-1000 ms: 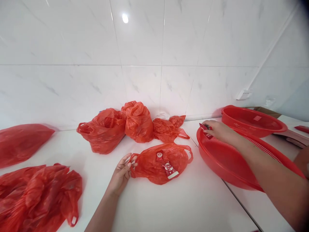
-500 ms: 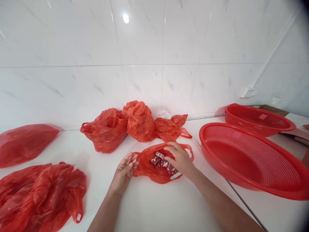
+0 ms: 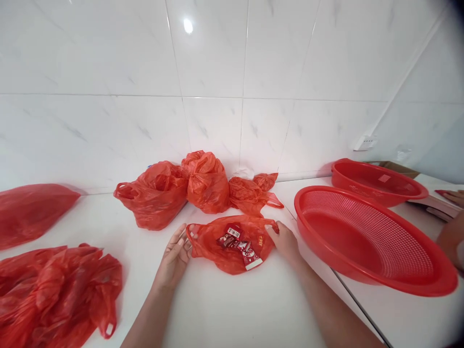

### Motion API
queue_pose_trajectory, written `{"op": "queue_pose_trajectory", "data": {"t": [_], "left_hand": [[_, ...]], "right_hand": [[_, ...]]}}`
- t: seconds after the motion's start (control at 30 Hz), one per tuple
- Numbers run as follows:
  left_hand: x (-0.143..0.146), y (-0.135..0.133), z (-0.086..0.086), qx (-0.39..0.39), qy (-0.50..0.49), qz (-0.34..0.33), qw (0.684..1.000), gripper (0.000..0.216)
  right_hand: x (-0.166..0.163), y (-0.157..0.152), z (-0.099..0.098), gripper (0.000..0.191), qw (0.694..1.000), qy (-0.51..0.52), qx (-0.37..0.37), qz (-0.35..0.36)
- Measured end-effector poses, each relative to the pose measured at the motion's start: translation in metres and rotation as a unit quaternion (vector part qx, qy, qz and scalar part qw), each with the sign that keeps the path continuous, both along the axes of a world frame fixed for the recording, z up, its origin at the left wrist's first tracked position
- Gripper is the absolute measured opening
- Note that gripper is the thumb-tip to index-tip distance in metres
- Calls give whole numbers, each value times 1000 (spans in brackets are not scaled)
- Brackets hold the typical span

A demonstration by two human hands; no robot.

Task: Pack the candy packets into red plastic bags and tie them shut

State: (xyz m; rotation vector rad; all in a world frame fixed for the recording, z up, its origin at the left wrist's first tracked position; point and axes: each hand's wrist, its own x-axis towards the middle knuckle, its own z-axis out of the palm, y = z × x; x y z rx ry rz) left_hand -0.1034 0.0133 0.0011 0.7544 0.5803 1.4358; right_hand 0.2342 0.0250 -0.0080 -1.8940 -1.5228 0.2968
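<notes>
A thin, crinkly red bag (image 3: pixel 219 258) lies wide open between the left fingers (image 3: pixel 176 248) at one handle and the right fingers (image 3: pixel 272 234) opposite, with small, shiny red-and-white packets (image 3: pixel 248 253) piled loosely inside it.

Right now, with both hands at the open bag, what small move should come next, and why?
Probably draw both ends of the bag gently together: the left hand holds one end, the right hand grips the opposite edge, and several packets lie inside.
</notes>
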Motion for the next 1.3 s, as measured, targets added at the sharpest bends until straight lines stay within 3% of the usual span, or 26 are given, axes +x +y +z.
{"op": "queue_pose_trajectory", "data": {"t": [0.23,0.4,0.8,1.07,1.3], "left_hand": [[6,-8,-2,-20,44,-49,998,46],[5,-5,1,-29,71,-36,996,50],[10,-1,1,8,80,-9,997,43],[8,-4,0,-16,70,-56,996,49],[9,-5,3,-37,86,-34,995,48]], "right_hand": [[4,2,-6,46,981,178,24,73],[9,13,-12,48,964,247,32,89],[11,15,-8,46,955,281,28,93],[14,12,-9,40,946,299,22,123],[15,12,-5,49,932,333,60,128]]}}
